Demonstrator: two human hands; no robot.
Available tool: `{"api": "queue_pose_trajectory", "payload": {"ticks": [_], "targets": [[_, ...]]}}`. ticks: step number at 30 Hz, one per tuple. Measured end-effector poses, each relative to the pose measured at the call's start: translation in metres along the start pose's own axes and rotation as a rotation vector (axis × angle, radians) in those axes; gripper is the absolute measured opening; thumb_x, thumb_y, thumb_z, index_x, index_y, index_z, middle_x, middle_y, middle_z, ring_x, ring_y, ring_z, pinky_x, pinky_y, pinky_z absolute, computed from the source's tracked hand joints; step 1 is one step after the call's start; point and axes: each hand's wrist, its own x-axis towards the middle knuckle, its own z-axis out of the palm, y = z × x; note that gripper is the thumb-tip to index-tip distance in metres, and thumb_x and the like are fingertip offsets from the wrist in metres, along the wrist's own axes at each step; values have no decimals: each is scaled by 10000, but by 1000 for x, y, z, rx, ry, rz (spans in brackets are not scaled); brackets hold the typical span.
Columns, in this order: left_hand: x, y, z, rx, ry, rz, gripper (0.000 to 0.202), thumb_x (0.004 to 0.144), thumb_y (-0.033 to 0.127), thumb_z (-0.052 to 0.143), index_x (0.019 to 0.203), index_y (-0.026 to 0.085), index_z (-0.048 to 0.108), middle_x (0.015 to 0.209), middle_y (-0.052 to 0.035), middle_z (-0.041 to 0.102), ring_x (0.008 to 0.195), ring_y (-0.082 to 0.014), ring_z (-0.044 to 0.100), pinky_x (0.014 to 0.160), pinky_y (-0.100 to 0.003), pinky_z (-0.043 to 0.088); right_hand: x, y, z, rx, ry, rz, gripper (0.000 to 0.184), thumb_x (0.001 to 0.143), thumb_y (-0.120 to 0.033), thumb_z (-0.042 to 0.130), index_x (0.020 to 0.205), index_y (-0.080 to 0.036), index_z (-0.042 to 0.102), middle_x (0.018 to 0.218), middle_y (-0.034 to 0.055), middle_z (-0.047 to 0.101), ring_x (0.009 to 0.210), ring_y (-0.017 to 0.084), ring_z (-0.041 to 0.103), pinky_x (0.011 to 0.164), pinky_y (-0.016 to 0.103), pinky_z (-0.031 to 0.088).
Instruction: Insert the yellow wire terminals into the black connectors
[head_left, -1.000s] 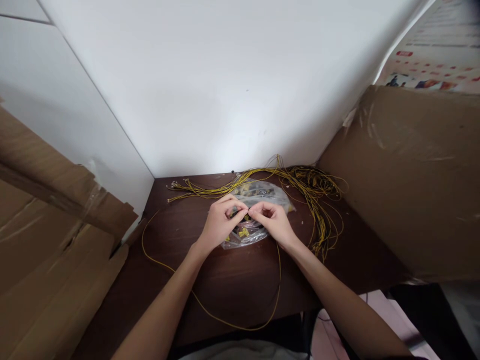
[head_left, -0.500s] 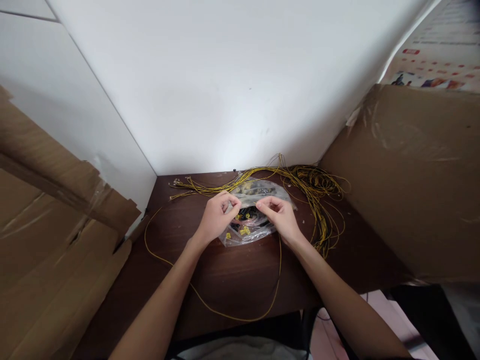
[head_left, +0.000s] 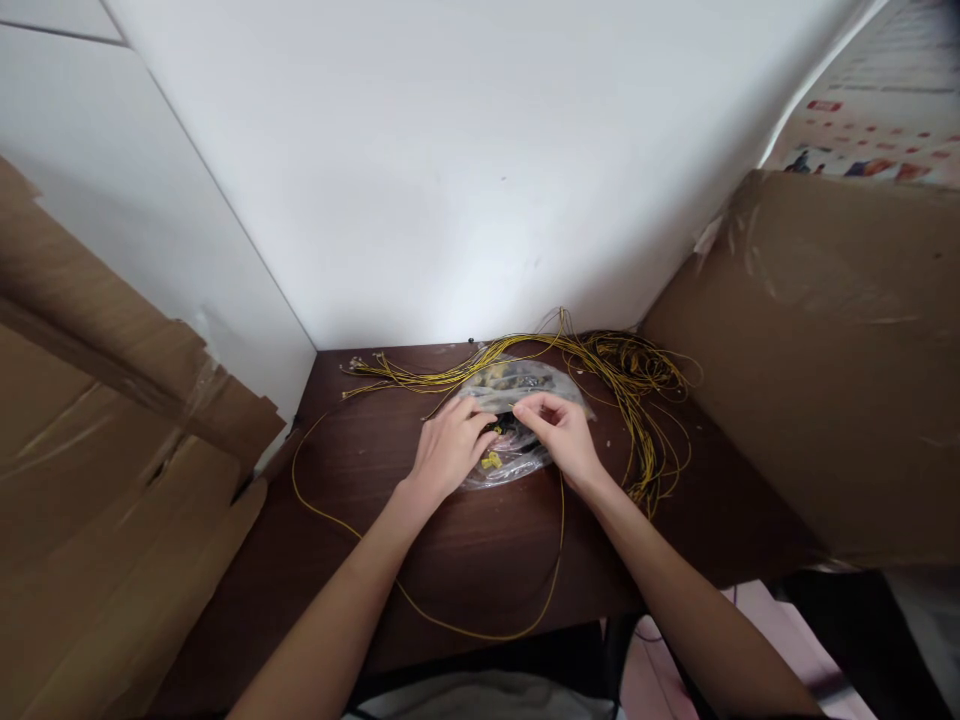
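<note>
A clear plastic bag [head_left: 525, 378] of small yellow and black connectors lies on the dark wooden table [head_left: 465, 540]. My left hand [head_left: 448, 452] rests on the bag's left side, fingers stretched out with their tips at the connectors; a yellow connector [head_left: 491, 461] shows just below them. My right hand [head_left: 564, 432] is over the bag's right side, thumb and fingers pinched on the end of a long yellow wire [head_left: 480, 632]. That wire loops from under this hand down past the table's front edge and back up the left side.
A bundle of yellow wires [head_left: 630, 375] lies tangled at the back right, with a straighter bunch [head_left: 397, 378] fanning out to the back left. Cardboard sheets stand on the left [head_left: 112, 480] and the right [head_left: 817, 370]. A white wall closes the back.
My left hand has dropped from a raised pinch and now lies flat on the bag. My right hand has stayed pinched in about the same place.
</note>
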Motion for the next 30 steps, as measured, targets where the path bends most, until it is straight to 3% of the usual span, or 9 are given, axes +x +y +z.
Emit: {"api": "queue_pose_trajectory", "payload": {"ticks": [10, 13, 19, 25, 30], "targets": [[0, -3, -2, -86, 23, -49, 122, 812, 231, 528, 883, 239, 628, 913, -30, 568, 881, -177, 511, 594, -239, 400, 1, 3, -1, 11, 4, 0, 238, 711, -390, 629, 707, -153, 631, 709, 35, 624, 637, 138, 529, 599, 249, 410], [2, -2, -4, -202, 67, -93, 121, 818, 227, 510, 880, 231, 613, 921, -21, 569, 878, -168, 518, 646, -247, 411, 1, 2, -1, 6, -3, -7, 226, 715, -375, 627, 708, -149, 630, 684, 30, 611, 618, 131, 514, 592, 250, 401], [7, -1, -5, -506, 152, -139, 115, 808, 198, 505, 881, 198, 594, 743, 10, 490, 616, -101, 452, 607, -231, 419, 0, -2, 0, -8, -34, -9, 218, 707, -369, 628, 693, -152, 628, 617, 7, 571, 553, 117, 480, 540, 241, 373], [8, -1, -4, -663, 202, -141, 82, 765, 178, 563, 836, 172, 602, 718, 15, 420, 596, -89, 428, 559, -210, 412, 0, -4, 0, -23, -73, -32, 210, 707, -353, 622, 686, -144, 627, 613, 6, 559, 566, 113, 471, 549, 239, 371], [8, 0, -5, -729, 183, -125, 70, 775, 184, 548, 822, 165, 596, 773, -4, 454, 635, -94, 451, 545, -199, 425, -1, -4, 1, -23, -89, -14, 214, 698, -350, 624, 673, -138, 614, 602, 4, 552, 556, 106, 455, 535, 235, 363]]}}
